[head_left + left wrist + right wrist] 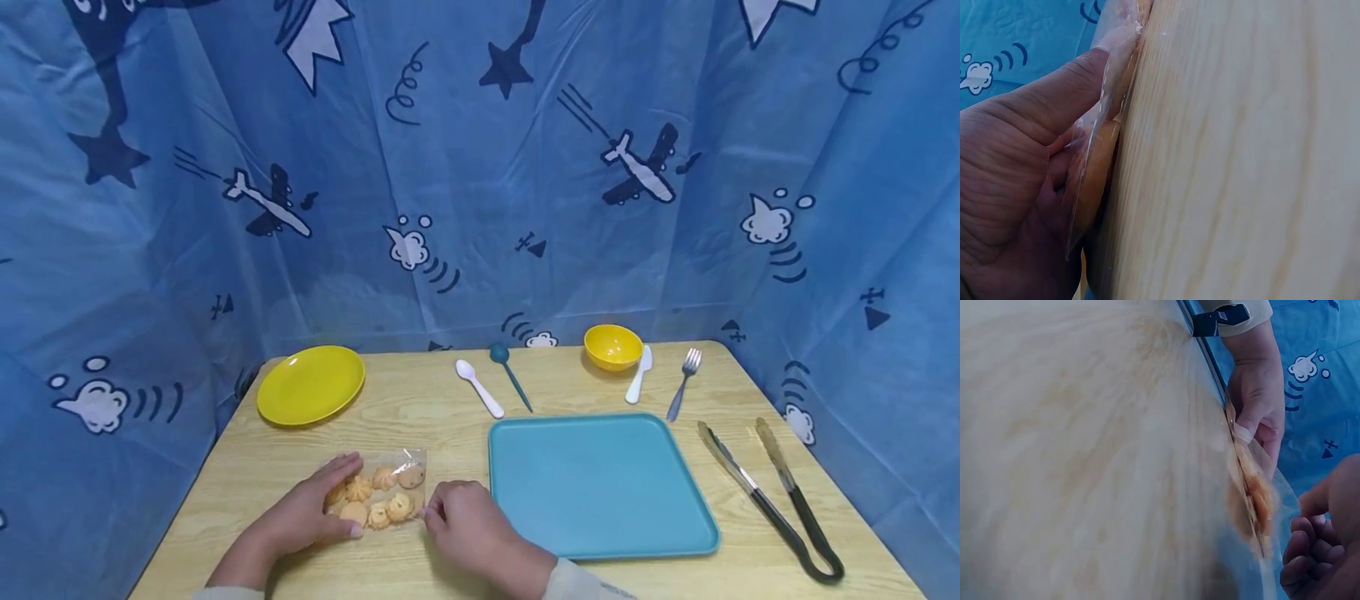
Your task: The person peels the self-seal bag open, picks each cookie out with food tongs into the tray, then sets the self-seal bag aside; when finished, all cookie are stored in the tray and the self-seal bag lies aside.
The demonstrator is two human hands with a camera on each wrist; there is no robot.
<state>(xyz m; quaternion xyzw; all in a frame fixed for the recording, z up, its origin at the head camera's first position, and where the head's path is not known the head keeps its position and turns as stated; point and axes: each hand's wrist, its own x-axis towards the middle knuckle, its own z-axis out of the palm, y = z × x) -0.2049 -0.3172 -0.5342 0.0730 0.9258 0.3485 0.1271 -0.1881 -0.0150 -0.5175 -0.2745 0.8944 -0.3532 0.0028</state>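
Observation:
A clear plastic bag of cookies (378,510) lies on the wooden table, left of the tray. Several piped and round cookies (401,505) show through the film. My left hand (306,510) grips the bag's left end, fingers along the far side and thumb at the near side. In the left wrist view, the thumb of the left hand (1029,150) presses the film over a cookie (1096,175). At the bag's right edge, my right hand (480,527) pinches the near corner. The right wrist view shows the right hand (1325,544) with its other fingers curled in.
A turquoise tray (600,487) lies close right of my right hand. Behind are a yellow plate (311,386), white spoon (480,390), dark teal spoon (512,377), yellow bowl (612,348), white knife (640,377) and fork (684,383). Tongs (780,508) lie spread at right.

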